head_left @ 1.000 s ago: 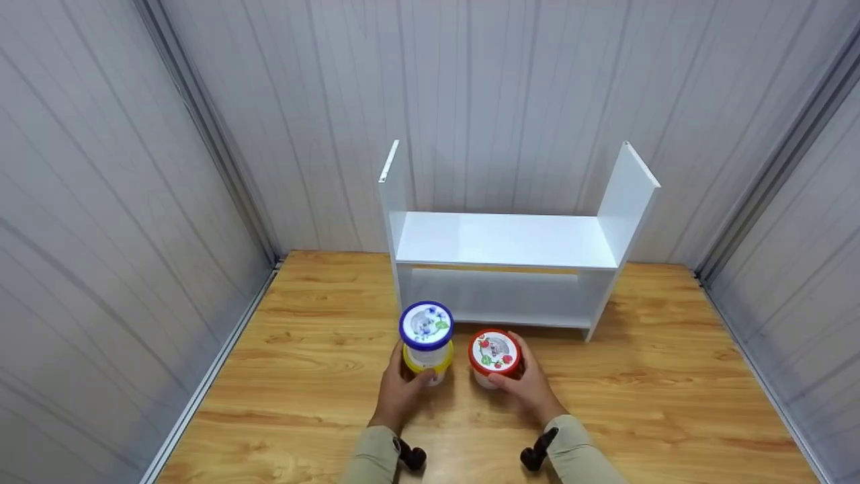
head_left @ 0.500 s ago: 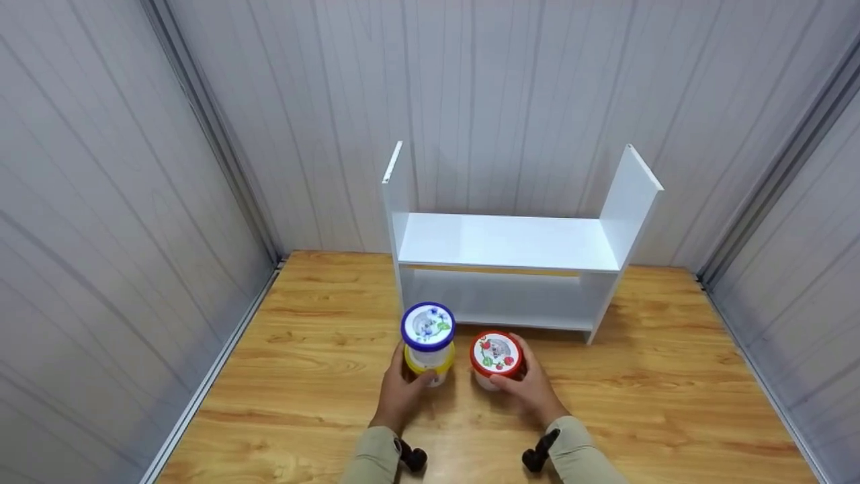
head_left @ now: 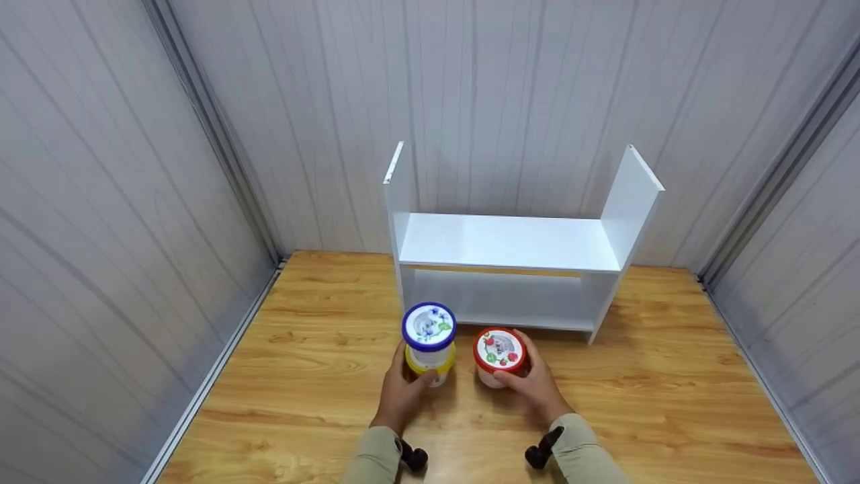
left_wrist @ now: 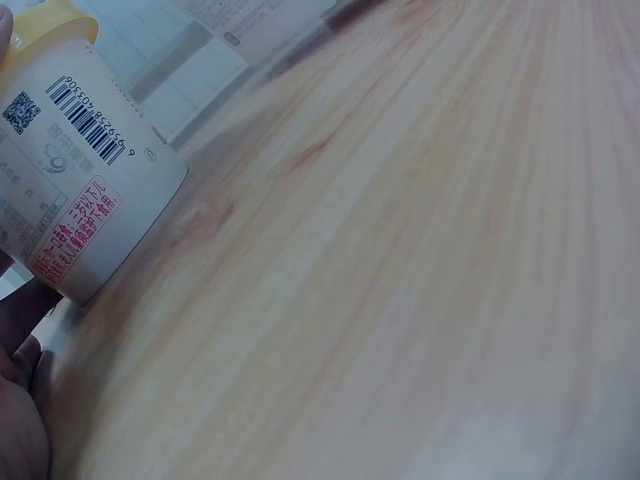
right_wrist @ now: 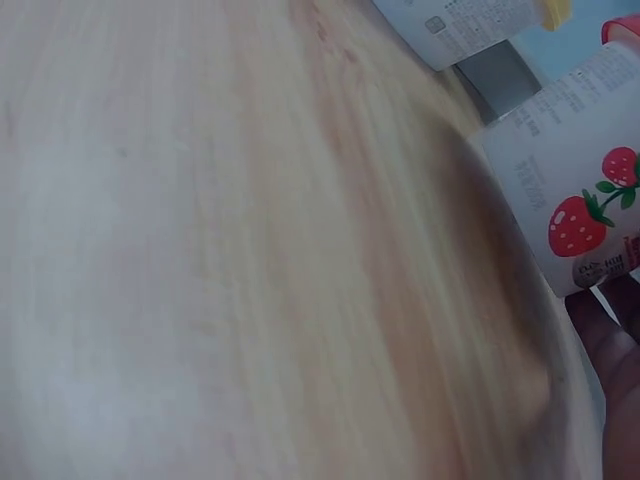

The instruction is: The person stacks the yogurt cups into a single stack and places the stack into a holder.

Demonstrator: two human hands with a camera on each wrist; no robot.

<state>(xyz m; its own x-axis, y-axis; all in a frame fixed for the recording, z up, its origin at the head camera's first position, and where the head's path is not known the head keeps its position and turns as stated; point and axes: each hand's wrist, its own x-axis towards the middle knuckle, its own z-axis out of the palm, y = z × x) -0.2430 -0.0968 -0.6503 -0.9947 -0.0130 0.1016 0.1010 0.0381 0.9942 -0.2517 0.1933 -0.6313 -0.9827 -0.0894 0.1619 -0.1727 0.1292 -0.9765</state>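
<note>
In the head view two white tubs stand stacked. The blue-lidded tub (head_left: 428,327), with a flowery lid, rests on the yellow-lidded tub (head_left: 442,366). My left hand (head_left: 398,393) grips the lower tub round its side, thumb at the near face. The left wrist view shows that tub's printed label and barcode (left_wrist: 88,125), its base at the wood. My right hand (head_left: 543,386) holds the red-lidded tub (head_left: 500,349), fingers along its right side and thumb in front. Strawberries are printed on its wall (right_wrist: 577,228) in the right wrist view, with shadow beneath its base.
A white two-tier shelf (head_left: 510,242) with raised side panels stands just behind the tubs on the wooden tabletop (head_left: 322,349). Pale panelled walls (head_left: 510,101) enclose the table at the back and both sides.
My right hand has shifted the red-lidded tub slightly right and up in the head view, widening its gap from the stack a little. The left hand and stacked tubs stay nearly where they were.
</note>
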